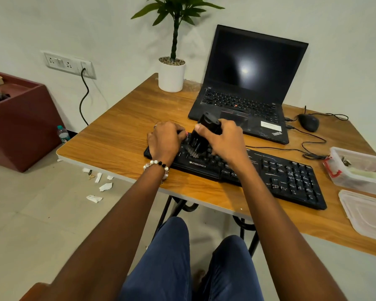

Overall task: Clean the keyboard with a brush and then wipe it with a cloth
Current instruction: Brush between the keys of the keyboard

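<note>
Right hand [223, 139]: fingers curled round black brush [201, 137], bristles down on keyboard [280, 177]. Left hand [164, 140]: fingers bent, pressing the keyboard's left end. Keyboard: on wooden table [117, 135]. Behind: open laptop [248, 83], potted plant [172, 61], mouse [308, 122].

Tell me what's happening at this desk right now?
A seated person is brushing a black keyboard on a wooden table. The right hand grips a black brush, its bristles down on the keys near the keyboard's left half. The left hand rests on the keyboard's left end, seemingly steadying it. An open laptop with a dark screen sits behind. No cloth is clearly in view, so the wiping step looks not yet begun.
</note>
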